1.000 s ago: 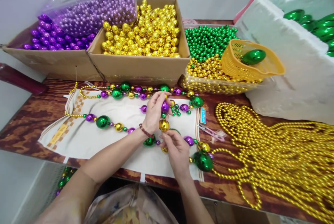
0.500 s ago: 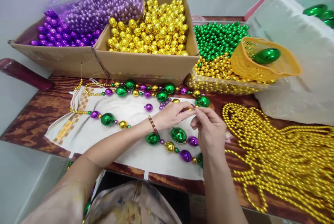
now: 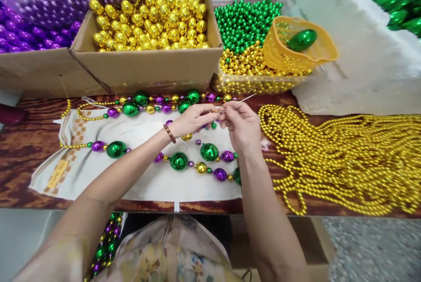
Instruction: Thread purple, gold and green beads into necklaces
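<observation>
Over the white cloth (image 3: 141, 187), my two hands meet fingertip to fingertip. My right hand (image 3: 242, 126) is closed in a pinch on a thin straight needle (image 3: 246, 98), whose end sticks out up and to the right. The fingers of my left hand (image 3: 194, 119) pinch at the needle's other end; what exactly they hold is too small to tell. A string of green, purple and gold beads (image 3: 179, 161) curves across the cloth below my hands, partly behind my forearms. Its far row (image 3: 130, 108) runs above them. A loose-looking small purple bead (image 3: 198, 142) lies below my left hand.
Behind stand a cardboard box of gold beads (image 3: 148, 65), purple beads (image 3: 46, 10) at left, and a clear tub of green and gold beads (image 3: 259, 83). A yellow basket (image 3: 276, 49) rests on the tub. Gold bead strands (image 3: 329, 159) cover the right side, beside a white sack (image 3: 345, 54).
The view has shifted, so the table's things sit further left and higher. The needle now shows clearly between my hands, where before only my pinched fingertips were visible.
</observation>
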The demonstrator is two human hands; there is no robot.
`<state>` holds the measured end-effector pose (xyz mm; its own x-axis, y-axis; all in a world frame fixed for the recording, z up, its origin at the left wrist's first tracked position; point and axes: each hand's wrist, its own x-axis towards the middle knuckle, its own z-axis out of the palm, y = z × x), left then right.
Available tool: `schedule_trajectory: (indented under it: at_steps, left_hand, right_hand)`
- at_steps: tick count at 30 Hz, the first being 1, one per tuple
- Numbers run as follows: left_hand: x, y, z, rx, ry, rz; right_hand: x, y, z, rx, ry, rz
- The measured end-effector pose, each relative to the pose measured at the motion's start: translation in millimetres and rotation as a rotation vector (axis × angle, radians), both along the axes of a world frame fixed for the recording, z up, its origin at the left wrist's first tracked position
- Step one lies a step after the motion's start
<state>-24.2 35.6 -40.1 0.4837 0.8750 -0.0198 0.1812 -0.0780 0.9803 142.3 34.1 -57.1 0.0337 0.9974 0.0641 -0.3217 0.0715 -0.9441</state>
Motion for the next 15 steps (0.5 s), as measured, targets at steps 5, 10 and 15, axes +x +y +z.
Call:
schedule_trajectory:
  at_steps: [5,10,15]
  left_hand:
    - [4.0,-4.5,24.9,-0.052,-0.040,0.011]
    - [33.5,-1.7,61.2,0.022,-0.168,0.062]
    - [75.9,10.7,79.6,0.219,-0.212,0.009]
  right_hand:
    - [-6.7,-2.8,7.0,0.074,0.001,-0.027]
    - [20.6,8.5,39.4,0.198,-0.020,-0.045]
    - [56.3,5.2,65.8,0.296,-0.015,-0.130]
